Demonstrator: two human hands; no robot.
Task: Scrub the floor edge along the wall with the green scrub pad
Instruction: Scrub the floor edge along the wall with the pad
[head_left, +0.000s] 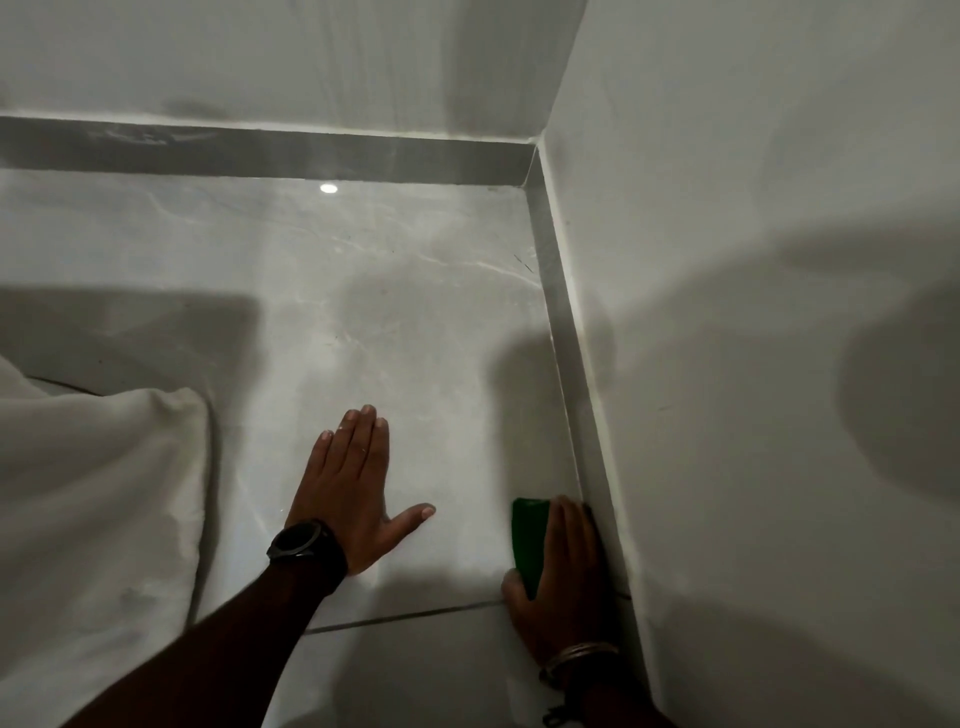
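Observation:
My right hand (563, 577) presses a green scrub pad (527, 535) flat on the glossy grey tile floor (363, 312), right against the grey skirting strip (576, 395) at the foot of the right wall (753, 260). Fingers cover most of the pad; only its left and upper part shows. My left hand (353, 488) lies flat on the floor to the left, fingers together, thumb spread, holding nothing. It wears a dark watch on the wrist.
A white cushion or bedding (98, 493) lies on the floor at the left. The far wall (285, 57) meets the right wall in a corner ahead. A grout line (405, 616) crosses the floor below the hands.

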